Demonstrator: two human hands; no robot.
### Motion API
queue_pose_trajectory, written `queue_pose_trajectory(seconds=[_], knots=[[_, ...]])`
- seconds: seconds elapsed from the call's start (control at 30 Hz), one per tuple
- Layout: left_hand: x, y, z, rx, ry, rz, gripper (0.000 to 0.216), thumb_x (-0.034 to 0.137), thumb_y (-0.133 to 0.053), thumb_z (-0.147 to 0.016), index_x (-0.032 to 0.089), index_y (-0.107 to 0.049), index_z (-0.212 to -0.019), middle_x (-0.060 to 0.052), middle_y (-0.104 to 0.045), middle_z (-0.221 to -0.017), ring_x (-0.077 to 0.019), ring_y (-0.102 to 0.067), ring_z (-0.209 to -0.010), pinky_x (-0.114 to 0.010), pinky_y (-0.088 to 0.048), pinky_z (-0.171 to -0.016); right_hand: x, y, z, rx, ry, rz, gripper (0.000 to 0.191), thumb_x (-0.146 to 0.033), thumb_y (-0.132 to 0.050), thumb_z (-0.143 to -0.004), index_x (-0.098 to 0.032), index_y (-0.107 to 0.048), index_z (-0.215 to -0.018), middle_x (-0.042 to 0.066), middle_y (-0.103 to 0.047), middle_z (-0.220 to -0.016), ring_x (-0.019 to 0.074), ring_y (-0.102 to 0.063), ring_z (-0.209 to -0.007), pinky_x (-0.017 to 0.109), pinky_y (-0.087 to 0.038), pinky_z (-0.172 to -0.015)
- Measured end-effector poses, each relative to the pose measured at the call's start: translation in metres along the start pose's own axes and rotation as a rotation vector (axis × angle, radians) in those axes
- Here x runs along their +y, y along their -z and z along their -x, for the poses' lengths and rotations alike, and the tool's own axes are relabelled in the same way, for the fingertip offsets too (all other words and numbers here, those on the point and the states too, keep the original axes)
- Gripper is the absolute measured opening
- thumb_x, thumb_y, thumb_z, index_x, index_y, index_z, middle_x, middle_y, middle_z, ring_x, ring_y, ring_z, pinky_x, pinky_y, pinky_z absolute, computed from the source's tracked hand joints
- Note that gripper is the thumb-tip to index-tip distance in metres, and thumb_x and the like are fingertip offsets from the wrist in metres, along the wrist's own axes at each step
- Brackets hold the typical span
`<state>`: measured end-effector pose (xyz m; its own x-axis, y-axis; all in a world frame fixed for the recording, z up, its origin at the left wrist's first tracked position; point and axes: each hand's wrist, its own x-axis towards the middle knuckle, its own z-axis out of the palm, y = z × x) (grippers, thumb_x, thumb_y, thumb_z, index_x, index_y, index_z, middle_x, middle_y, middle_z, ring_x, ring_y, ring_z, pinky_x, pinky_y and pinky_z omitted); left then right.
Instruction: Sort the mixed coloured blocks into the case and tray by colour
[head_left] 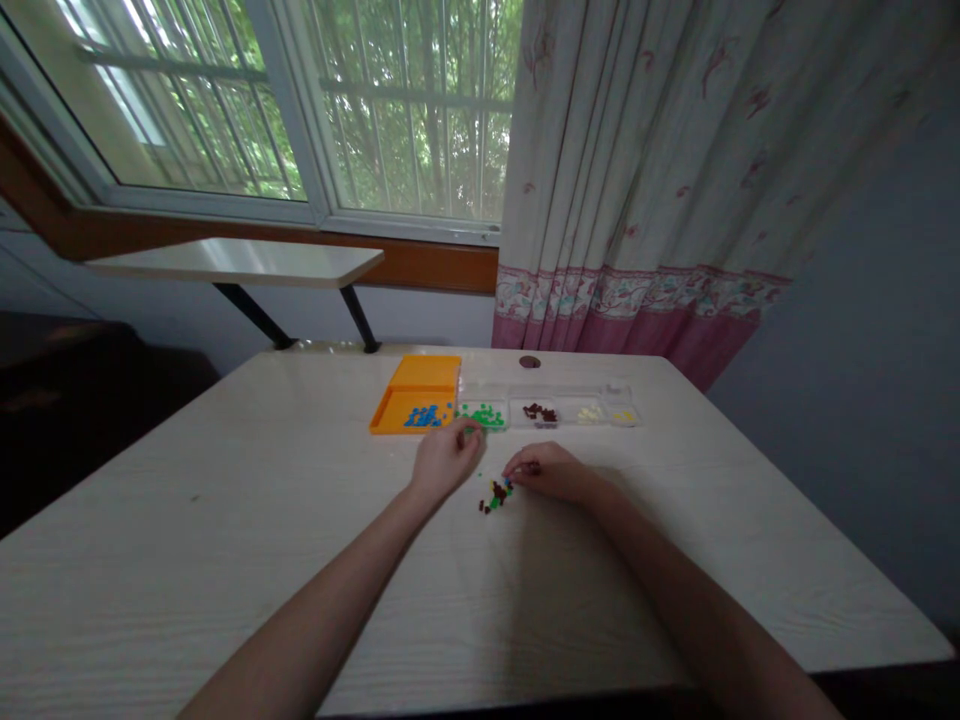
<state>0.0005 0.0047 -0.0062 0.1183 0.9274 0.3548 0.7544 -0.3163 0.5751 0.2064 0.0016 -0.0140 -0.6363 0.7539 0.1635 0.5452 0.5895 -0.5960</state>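
Right fingers curled at mixed pieces, left fingers by green pieces — both grips unclear

Floral curtain hangs R of window, w/ wht shelf below.

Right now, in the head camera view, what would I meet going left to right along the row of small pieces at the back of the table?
Orange box with blue pieces in it, green pieces, dark brown pieces, pale yellow pieces, brighter yellow pieces.
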Motion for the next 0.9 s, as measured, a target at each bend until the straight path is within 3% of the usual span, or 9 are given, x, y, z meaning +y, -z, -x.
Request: queue_pose_trajectory(seconds=[0.1, 0.3, 0.4, 0.77, 0.9], knots=[[0.002, 0.0, 0.0, -0.014, -0.014, 0.013, 0.027, 0.035, -0.043, -0.078, 0.017, -0.063, -0.084, 0.004, -0.044, -0.046, -0.0093, -0.039, -0.043, -0.02, -0.023, -0.046, -0.003, -0.001, 0.0, 0.024, -0.005, 0.023, 0.012, -0.022, -0.055, -0.075, -0.019, -0.065, -0.082, -0.003, -0.055, -0.059, 0.0076, -0.044, -0.053, 0.018, -0.031, -0.052], [0.004, -0.003, 0.004, -0.167, -0.125, 0.102, 0.022, 0.03, -0.048, -0.075, 0.018, -0.065, -0.083, 0.005, -0.043, -0.047, -0.0075, -0.038, -0.043, -0.018, -0.024, -0.045, -0.009, -0.003, -0.003, 0.237, -0.154, -0.064, 0.014, -0.027, -0.051, -0.079, -0.017, -0.06, -0.083, -0.004, -0.052, -0.057, 0.0077, -0.043, -0.051, 0.018, -0.032, -0.052], [0.007, -0.004, 0.006, -0.196, -0.157, 0.127, 0.022, 0.031, -0.05, -0.074, 0.019, -0.066, -0.083, 0.006, -0.04, -0.046, -0.007, -0.035, -0.043, -0.017, -0.024, -0.044, -0.009, -0.006, -0.005, 0.286, -0.155, -0.043, 0.013, -0.027, -0.052, -0.079, -0.017, -0.06, -0.083, -0.004, -0.052, -0.057, 0.0082, -0.043, -0.051, 0.019, -0.033, -0.053], [0.009, -0.003, 0.009, -0.172, -0.208, 0.133, 0.019, 0.031, -0.051, -0.075, 0.019, -0.065, -0.081, 0.006, -0.04, -0.046, -0.0069, -0.036, -0.044, -0.017, -0.026, -0.045, -0.008, -0.012, -0.003, 0.358, -0.065, 0.02, 0.016, -0.03, -0.051, -0.079, -0.018, -0.06, -0.085, -0.002, -0.051, -0.058, 0.0099, -0.044, -0.053, 0.02, -0.034, -0.055], [0.007, 0.004, 0.007, -0.024, -0.191, 0.134, 0.021, 0.032, -0.05, -0.075, 0.017, -0.064, -0.08, 0.006, -0.038, -0.045, -0.0062, -0.034, -0.042, -0.017, -0.026, -0.044, -0.006, -0.012, -0.004, 0.411, -0.151, -0.067, 0.021, -0.03, -0.051, -0.078, -0.018, -0.06, -0.093, -0.005, -0.046, -0.053, 0.0082, -0.039, -0.047, 0.019, -0.031, -0.048]])
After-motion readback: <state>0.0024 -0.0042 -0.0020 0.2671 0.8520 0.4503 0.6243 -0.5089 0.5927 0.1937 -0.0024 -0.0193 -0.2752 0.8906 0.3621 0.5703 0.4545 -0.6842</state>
